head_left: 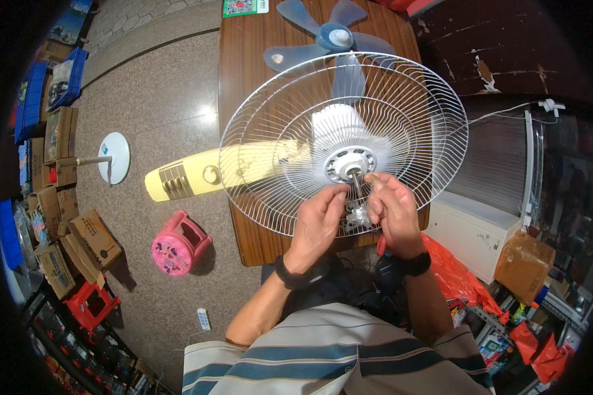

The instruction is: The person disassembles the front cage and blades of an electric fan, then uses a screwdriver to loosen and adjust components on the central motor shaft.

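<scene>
A white wire fan grille (415, 131) lies over the wooden table, with a white hub (350, 162) and a metal shaft (356, 179) at its centre. From beneath the grille a yellow fan body (188, 176) with buttons and a knob reaches left past the table's edge. My left hand (321, 214) is closed in a pinch just left of the shaft. Thumb and forefinger of my right hand (394, 207) pinch close to the shaft's right side. What either hand holds, if anything, is too small to make out. Beyond the grille rests a blue fan blade (336, 38), partly seen through the wires.
The brown table (244, 85) ends left above a tiled floor. A pink stool (178, 247) and a round white base with a pole (114, 158) stand there. Cardboard boxes (93, 240) line the left side. On the right are a white metal box (471, 230) and red plastic bags (461, 276).
</scene>
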`<act>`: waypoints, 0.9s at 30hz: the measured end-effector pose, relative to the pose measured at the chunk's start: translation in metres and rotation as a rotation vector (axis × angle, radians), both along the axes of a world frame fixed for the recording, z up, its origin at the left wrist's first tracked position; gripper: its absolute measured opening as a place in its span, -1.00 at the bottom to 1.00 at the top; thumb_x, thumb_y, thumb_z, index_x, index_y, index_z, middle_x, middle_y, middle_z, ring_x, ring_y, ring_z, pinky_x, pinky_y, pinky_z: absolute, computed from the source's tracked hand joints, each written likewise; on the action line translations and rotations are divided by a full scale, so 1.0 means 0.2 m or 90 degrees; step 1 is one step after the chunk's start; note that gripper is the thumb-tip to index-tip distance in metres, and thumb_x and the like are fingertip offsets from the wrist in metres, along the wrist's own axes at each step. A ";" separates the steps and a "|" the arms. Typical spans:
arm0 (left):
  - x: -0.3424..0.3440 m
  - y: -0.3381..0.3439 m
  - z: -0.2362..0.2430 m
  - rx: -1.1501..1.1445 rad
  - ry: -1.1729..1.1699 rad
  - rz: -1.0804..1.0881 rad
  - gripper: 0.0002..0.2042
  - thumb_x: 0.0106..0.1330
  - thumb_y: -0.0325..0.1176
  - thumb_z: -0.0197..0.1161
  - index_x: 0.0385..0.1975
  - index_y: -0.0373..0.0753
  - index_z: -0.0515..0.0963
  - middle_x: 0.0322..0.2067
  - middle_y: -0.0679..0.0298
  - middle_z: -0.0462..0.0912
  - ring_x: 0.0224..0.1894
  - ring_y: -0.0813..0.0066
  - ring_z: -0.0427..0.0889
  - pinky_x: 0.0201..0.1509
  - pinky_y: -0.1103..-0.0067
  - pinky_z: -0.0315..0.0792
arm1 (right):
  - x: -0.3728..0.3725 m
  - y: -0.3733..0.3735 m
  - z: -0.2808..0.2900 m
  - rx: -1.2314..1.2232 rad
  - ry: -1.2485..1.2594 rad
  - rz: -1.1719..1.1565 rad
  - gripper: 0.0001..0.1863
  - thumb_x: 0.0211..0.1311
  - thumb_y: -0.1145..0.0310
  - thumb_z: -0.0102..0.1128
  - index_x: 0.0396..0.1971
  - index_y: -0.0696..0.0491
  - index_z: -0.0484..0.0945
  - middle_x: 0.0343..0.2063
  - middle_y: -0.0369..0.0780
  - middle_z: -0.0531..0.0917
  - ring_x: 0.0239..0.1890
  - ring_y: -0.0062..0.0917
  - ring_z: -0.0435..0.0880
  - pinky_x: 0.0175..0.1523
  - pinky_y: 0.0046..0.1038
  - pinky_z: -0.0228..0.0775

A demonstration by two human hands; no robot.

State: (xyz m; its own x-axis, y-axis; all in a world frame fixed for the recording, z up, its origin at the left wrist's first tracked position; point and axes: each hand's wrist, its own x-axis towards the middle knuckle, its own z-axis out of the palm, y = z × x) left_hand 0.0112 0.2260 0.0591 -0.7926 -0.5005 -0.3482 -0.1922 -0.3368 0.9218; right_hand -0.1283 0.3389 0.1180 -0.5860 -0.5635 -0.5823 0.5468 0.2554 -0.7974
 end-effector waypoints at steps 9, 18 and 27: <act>-0.13 0.01 0.14 -0.186 0.004 0.060 -0.76 0.48 -0.33 0.40 -0.08 -0.36 0.57 -0.46 0.14 0.63 -0.47 0.35 0.62 -0.36 0.44 0.49 | -0.04 0.04 -0.04 0.069 0.085 0.020 -0.67 0.66 0.26 0.14 0.14 0.23 0.56 -0.46 -0.39 0.52 -0.48 -0.74 0.44 -0.34 -0.62 0.32; -0.13 0.03 0.08 -0.111 -0.042 0.027 -0.77 0.54 -0.29 0.36 -0.17 -0.35 0.56 -0.45 0.38 0.61 -0.49 0.64 0.48 -0.45 0.62 0.37 | 0.00 0.01 -0.01 0.094 0.047 0.023 -0.72 0.69 0.17 0.12 0.03 0.11 0.55 -0.46 -0.42 0.51 -0.54 -0.80 0.32 -0.45 -0.68 0.17; -0.19 0.02 0.20 0.380 -0.084 0.062 -0.75 0.62 -0.20 0.23 -0.32 -0.18 0.52 -0.51 0.46 0.49 -0.59 0.74 0.36 -0.56 0.68 0.26 | -0.06 0.04 0.00 0.070 -0.060 0.063 -0.71 0.65 0.17 0.20 -0.12 0.11 0.68 -0.52 -0.55 0.39 -0.52 -0.88 0.23 -0.46 -0.70 0.02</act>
State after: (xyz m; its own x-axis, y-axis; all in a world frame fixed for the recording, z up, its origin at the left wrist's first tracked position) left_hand -0.0264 0.2300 0.0991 -0.6847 -0.2569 -0.6821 -0.2336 -0.8091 0.5392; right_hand -0.1397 0.3469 0.1186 -0.4706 -0.5457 -0.6934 0.5851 0.3952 -0.7081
